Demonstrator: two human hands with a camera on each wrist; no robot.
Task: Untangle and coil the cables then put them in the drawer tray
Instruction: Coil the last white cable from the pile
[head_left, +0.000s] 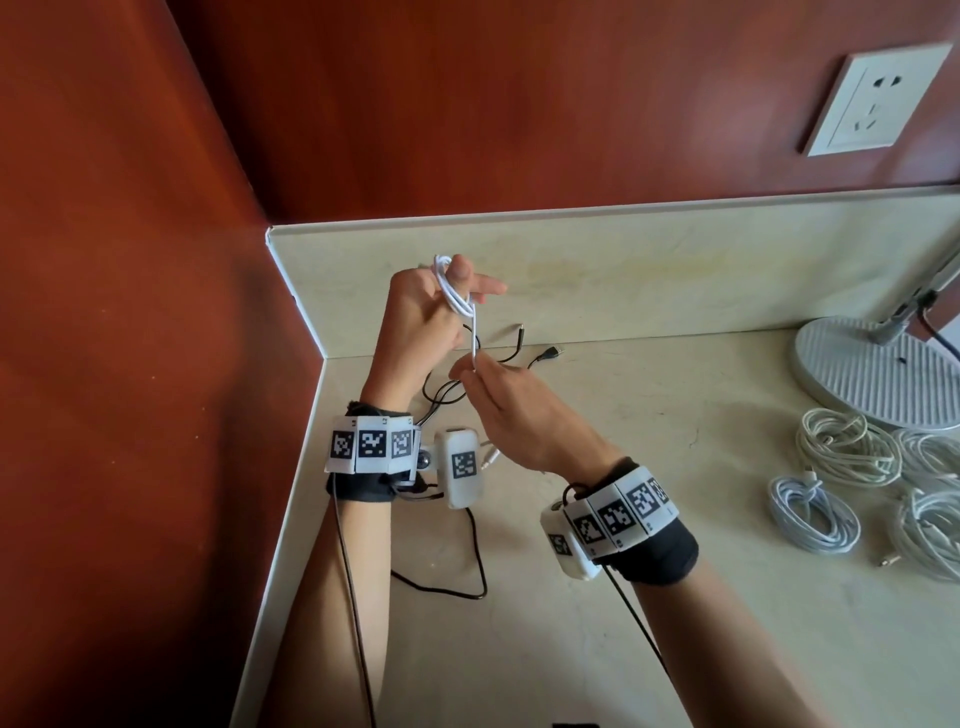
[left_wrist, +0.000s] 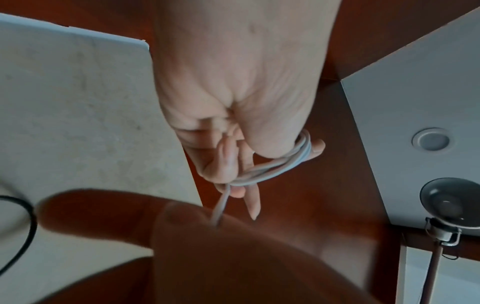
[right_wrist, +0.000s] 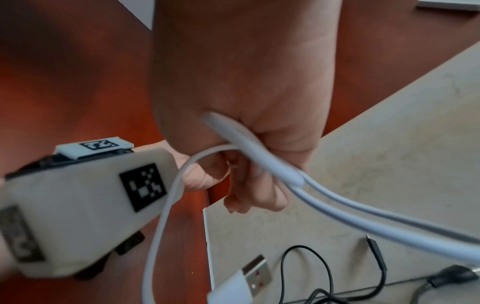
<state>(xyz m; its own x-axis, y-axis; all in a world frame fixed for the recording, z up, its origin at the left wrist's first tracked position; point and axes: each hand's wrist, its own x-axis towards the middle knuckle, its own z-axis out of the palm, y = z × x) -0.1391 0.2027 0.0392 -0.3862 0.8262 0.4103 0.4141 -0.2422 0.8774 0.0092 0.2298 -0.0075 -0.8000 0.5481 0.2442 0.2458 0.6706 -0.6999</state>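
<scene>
White USB cable (head_left: 457, 296) is looped around the thumb and fingers of the raised left hand (head_left: 421, 317) above the countertop (head_left: 675, 519). Below it, the right hand (head_left: 511, 410) pinches the strand. A black cable (head_left: 467, 374) lies beneath; coiled white cables (head_left: 841, 452) sit well apart by the lamp base (head_left: 878, 369).

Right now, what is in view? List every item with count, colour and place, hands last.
white cable: one, white, wound round the left hand's fingers, its tail running down to the right hand
black cables: count unclear, black, loose on the counter under the hands
coiled cables: several, white, on the counter at right
lamp base: one, grey, far right of the counter
wall socket: one, white, on the red wall
counter: one, cream
left hand: raised, holds the loops
right hand: pinches the tail
</scene>
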